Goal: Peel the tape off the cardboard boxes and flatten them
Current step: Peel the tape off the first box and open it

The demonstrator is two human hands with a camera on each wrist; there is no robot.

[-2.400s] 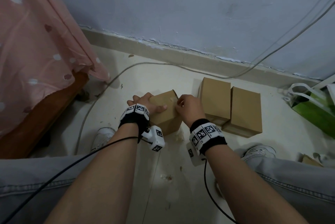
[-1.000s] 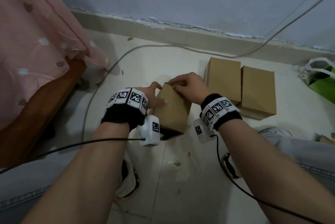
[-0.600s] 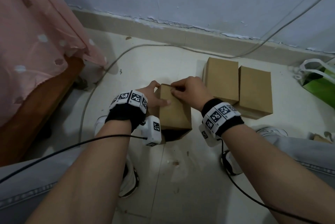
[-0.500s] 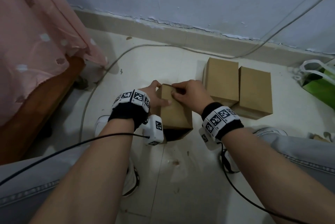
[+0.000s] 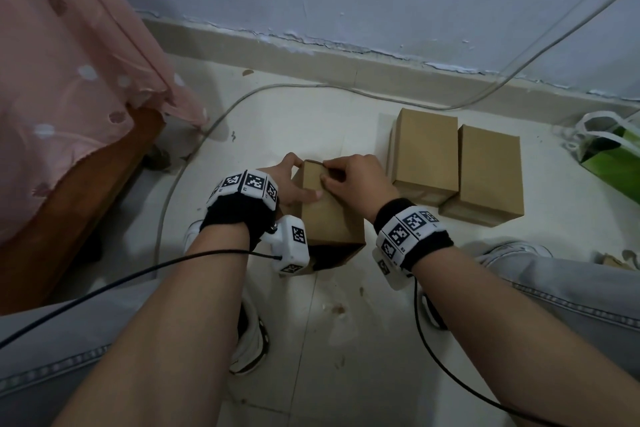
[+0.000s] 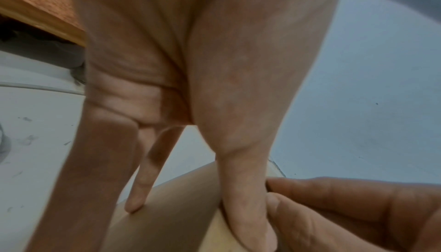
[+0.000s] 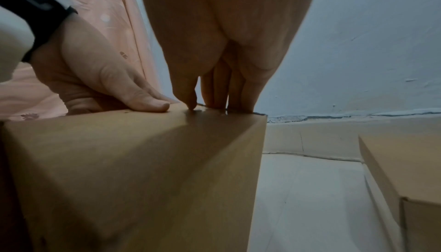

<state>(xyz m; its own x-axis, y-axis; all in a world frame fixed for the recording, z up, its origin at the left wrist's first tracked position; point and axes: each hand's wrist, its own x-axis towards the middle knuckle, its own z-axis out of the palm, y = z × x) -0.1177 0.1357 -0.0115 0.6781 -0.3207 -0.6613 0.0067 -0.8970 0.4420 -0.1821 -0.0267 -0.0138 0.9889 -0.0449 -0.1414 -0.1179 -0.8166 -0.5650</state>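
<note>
The left hand [image 5: 291,184] grips the brown box [image 5: 329,215] in the middle of the floor. The right hand [image 5: 356,181] picks at shiny tape on its top edge. Two smooth closed boxes [image 5: 457,163] wait at 2 o'clock. No box looks flat yet.

Right hand [image 7: 222,48] fingers [image 7: 214,88] on cardboard box [image 7: 143,171] top edge
</note>
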